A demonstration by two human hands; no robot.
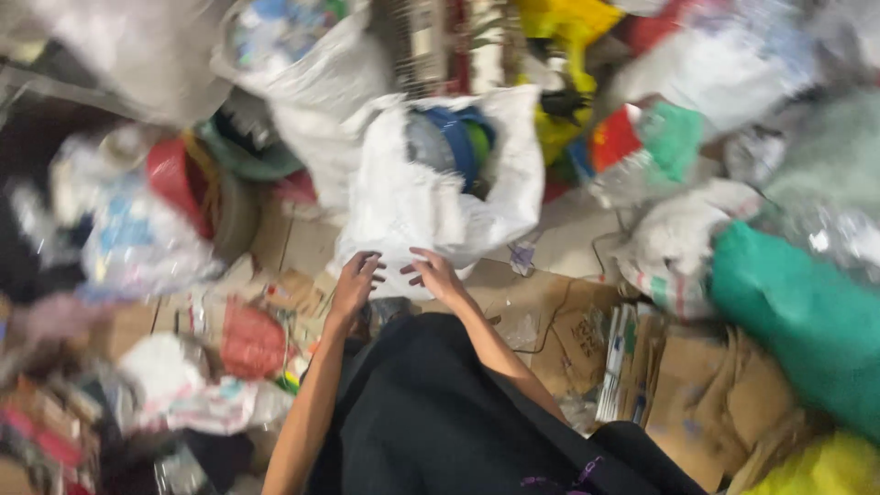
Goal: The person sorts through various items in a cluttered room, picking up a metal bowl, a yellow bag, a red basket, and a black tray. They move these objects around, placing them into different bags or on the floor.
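White woven sack (431, 197), standing open-mouthed on the tiled floor (307, 243) at the centre of the scene, just beyond the person's hands; inside its mouth, blue and green plastic items (458, 137), blurred and not further identifiable. Left hand (355, 284): fingers loosely curled, partly open, fingertips at the lower edge of the sack, touching or just short of it; the blur does not settle which. Right hand (437, 275): fingers spread and slightly bent, resting against the same lower edge, nothing gripped within it. Both forearms reach out from above a black garment (440, 422) in the near centre. Near right: flattened brown cardboard (706, 394) spread on the floor, with a stack of papers (623, 362) standing on edge beside it. Right: a large green bag (807, 321), and a yellow bag (825, 467) at the near corner. Far right: clear bags of mixed plastic (724, 64). Far centre: a second white sack (312, 64), filled. Left: a red round container (179, 179) among clear plastic wrappings (128, 238). Near left: crumpled red packaging (249, 341) and loose white plastic (174, 380).
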